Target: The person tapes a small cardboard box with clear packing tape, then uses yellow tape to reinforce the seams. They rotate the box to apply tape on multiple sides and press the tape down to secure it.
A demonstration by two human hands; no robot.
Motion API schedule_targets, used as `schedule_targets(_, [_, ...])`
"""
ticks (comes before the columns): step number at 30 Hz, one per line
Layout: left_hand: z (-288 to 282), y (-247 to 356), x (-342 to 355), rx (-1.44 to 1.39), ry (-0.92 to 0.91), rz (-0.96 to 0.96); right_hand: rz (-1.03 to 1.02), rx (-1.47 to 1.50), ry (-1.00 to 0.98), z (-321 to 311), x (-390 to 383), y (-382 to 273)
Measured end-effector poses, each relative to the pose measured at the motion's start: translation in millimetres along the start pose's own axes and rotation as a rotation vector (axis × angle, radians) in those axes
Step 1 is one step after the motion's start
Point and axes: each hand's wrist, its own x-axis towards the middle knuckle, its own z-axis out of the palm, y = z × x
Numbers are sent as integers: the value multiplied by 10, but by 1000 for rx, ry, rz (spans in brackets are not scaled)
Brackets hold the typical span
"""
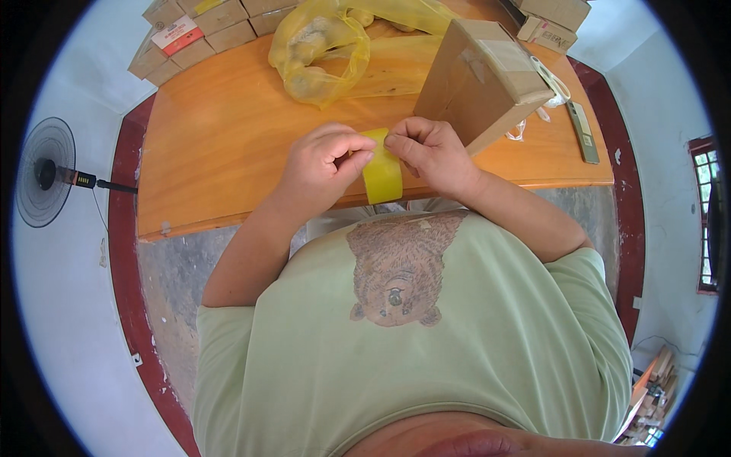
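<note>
A roll of yellow tape [384, 177] is held up between my two hands at the table's front edge. My left hand [323, 158] pinches its upper left side with thumb and forefinger. On the other side, my right hand [437, 155] has its thumb and fingers closed at the tape's upper right edge. The fingertips of both hands almost meet across the top of the yellow surface. Whether a loose tape end lies between them is too small to tell. Just beyond my right hand stands an upright brown cardboard box [466, 87].
A yellow translucent plastic bag [324, 65] with pale round things lies at the back of the wooden table [221, 145]. Small cartons [228, 36] are stacked far left, others [550, 32] far right. A grey-green flat tool [583, 133] and white cord [516, 131] lie right. A fan [47, 174] stands left.
</note>
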Motion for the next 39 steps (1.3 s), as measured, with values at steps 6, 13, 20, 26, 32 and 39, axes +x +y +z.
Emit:
schedule_targets(6, [9,20,-19,-55,-3,-113,16,7,-16,-7,-2,-27])
schedule_targets(13, [18,42,-27,-69,7,-87,16,11,-25,-3,-3,-32])
schedule_targets(20, [13,45,-21,12,-9,-46,15,48,-32,-3,-4,-23])
schedule_targets(26, [48,71,-28,104,17,-30,6,15,-30,-10,-6,-37])
schedule_targets(32, [28,137,-25,96,-45,-158,47,-15,-35,-25,-23,-65])
schedule_targets(39, [55,80,-31,53,-51,-117,41,18,-32,-31,-62,-79])
